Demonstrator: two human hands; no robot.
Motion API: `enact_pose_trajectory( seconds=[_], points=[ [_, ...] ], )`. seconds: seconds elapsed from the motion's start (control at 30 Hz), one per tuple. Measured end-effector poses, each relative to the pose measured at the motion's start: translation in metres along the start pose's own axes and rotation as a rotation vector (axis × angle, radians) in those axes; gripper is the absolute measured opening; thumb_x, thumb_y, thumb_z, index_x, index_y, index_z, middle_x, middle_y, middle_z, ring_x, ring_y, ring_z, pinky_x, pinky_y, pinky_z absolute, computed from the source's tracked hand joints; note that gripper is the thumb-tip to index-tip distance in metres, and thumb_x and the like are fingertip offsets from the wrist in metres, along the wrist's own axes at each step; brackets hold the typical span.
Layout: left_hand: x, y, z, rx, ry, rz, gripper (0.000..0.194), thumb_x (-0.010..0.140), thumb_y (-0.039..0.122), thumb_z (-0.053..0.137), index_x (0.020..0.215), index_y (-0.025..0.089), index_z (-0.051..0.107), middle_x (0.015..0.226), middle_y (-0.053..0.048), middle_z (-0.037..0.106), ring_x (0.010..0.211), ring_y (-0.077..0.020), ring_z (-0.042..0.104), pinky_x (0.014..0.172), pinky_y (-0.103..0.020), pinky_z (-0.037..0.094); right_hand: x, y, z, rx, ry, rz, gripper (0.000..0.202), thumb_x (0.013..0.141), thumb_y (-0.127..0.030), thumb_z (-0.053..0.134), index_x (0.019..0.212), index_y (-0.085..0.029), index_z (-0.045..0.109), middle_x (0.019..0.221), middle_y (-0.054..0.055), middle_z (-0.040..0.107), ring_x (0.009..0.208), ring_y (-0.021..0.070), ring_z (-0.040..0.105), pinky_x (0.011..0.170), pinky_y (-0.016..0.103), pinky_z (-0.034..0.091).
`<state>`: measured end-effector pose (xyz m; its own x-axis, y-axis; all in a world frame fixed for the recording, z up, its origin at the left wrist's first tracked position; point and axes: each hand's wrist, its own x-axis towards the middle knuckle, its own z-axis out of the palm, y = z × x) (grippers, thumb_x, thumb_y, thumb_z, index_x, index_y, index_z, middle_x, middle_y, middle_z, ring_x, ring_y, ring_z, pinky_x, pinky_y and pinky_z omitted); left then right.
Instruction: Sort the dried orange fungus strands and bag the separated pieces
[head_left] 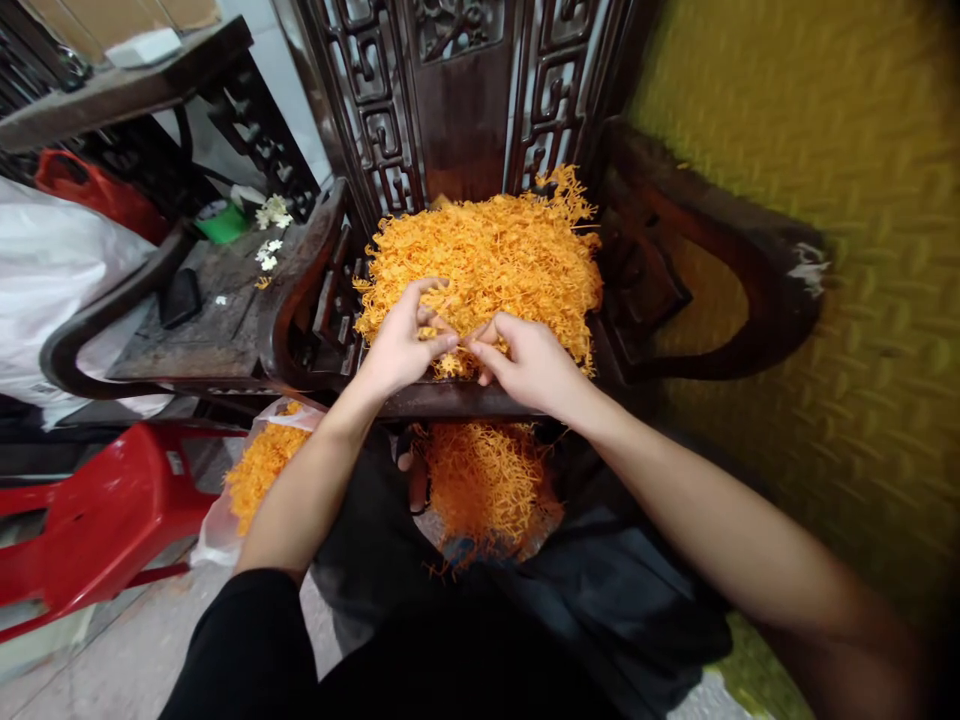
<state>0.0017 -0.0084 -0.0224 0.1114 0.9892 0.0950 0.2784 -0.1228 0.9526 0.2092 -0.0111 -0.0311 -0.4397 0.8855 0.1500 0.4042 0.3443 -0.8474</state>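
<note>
A heap of small orange plastic flower-like pieces covers the seat of a dark carved wooden chair. My left hand and my right hand meet at the heap's near edge, fingertips almost touching. Both are closed in a pinch on a small orange piece; its exact shape is mostly hidden by the fingers. Just below my hands lies an orange flower-shaped piece. Under the seat edge, between my legs, is a pile of thin, branching orange strands.
A clear plastic bag with more orange pieces stands at left beside a red plastic chair. The neighbouring wooden chair bears a green tape roll, a dark phone-like object and white flower pieces. Yellow textured material is at right.
</note>
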Motion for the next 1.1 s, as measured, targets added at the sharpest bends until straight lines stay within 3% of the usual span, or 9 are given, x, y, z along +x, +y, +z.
enact_pose_trajectory(
  seconds=[0.13,0.2,0.37,0.47,0.6,0.7,0.83,1.0,1.1],
  points=[
    [0.010,-0.009,-0.018,0.123,0.313,0.094,0.064,0.078,0.028,0.085,0.133,0.026,0.052,0.081,0.001,0.060,0.075,-0.0193,0.065,0.075,-0.037,0.056,-0.012,0.000,-0.006,0.036,-0.033,0.063,0.019,0.095,-0.031,0.062,0.079,-0.023,0.056,0.058,0.000,0.068,0.055,0.0187,0.062,0.063,0.033,0.042],
    [0.011,-0.011,-0.021,0.163,0.378,0.140,0.066,0.079,0.029,0.083,0.136,0.026,0.048,0.083,0.001,0.061,0.078,-0.0200,0.066,0.079,-0.038,0.057,-0.013,0.004,-0.007,0.086,-0.040,0.108,0.021,0.096,-0.038,0.062,0.082,-0.023,0.059,0.057,-0.001,0.067,0.050,0.0178,0.057,0.058,0.032,0.039],
    [0.003,-0.006,0.010,0.154,0.199,0.187,0.062,0.083,0.038,0.082,0.134,0.026,0.047,0.082,0.001,0.060,0.079,-0.0199,0.067,0.082,-0.039,0.056,0.004,0.012,-0.003,0.149,0.005,0.113,0.037,0.090,-0.055,0.071,0.103,-0.021,0.068,0.070,0.001,0.067,0.058,0.0171,0.054,0.060,0.031,0.037],
    [0.003,-0.004,0.022,0.151,0.150,0.188,0.060,0.083,0.043,0.082,0.130,0.025,0.050,0.086,0.000,0.060,0.079,-0.0190,0.066,0.080,-0.036,0.055,0.008,0.009,-0.001,0.067,0.029,0.020,0.036,0.096,-0.052,0.063,0.079,-0.020,0.062,0.069,0.001,0.061,0.062,0.0152,0.048,0.062,0.031,0.033],
    [0.016,-0.011,0.007,0.224,0.360,0.191,0.053,0.085,0.050,0.078,0.124,0.024,0.052,0.096,-0.003,0.061,0.082,-0.0188,0.065,0.076,-0.034,0.053,-0.003,0.002,-0.005,-0.058,0.119,-0.075,0.047,0.101,-0.043,0.054,0.061,-0.022,0.041,0.057,0.000,0.049,0.058,0.0142,0.044,0.061,0.032,0.030],
    [0.022,-0.016,-0.004,0.212,0.455,0.208,0.063,0.087,0.056,0.076,0.133,0.025,0.046,0.088,-0.001,0.059,0.083,-0.0199,0.066,0.078,-0.035,0.053,-0.008,0.005,-0.008,0.055,-0.017,0.040,0.041,0.102,-0.043,0.051,0.069,-0.021,0.058,0.054,0.001,0.060,0.057,0.0165,0.056,0.065,0.032,0.040],
    [0.015,-0.014,0.007,0.123,0.337,0.219,0.069,0.085,0.062,0.076,0.135,0.026,0.044,0.083,0.001,0.056,0.083,-0.0203,0.067,0.080,-0.037,0.054,-0.002,0.015,-0.002,0.257,-0.220,0.136,0.036,0.100,-0.044,0.055,0.077,-0.019,0.069,0.056,0.003,0.068,0.059,0.0177,0.064,0.065,0.031,0.045],
    [0.004,-0.006,0.029,0.093,0.282,0.251,0.068,0.084,0.062,0.077,0.132,0.027,0.045,0.083,0.001,0.059,0.084,-0.0195,0.068,0.086,-0.038,0.054,0.003,0.014,0.007,0.670,-0.293,0.223,0.042,0.091,-0.060,0.066,0.076,-0.022,0.057,0.050,-0.007,0.048,0.042,0.0082,0.033,0.044,0.025,0.018],
    [0.004,-0.007,0.032,0.139,0.277,0.260,0.061,0.086,0.056,0.077,0.130,0.025,0.048,0.087,0.000,0.062,0.084,-0.0190,0.068,0.087,-0.037,0.054,0.002,0.008,0.014,0.735,-0.240,0.203,0.053,0.086,-0.067,0.070,0.068,-0.022,0.049,0.048,-0.009,0.039,0.042,0.0067,0.027,0.044,0.025,0.014]
  ],
)
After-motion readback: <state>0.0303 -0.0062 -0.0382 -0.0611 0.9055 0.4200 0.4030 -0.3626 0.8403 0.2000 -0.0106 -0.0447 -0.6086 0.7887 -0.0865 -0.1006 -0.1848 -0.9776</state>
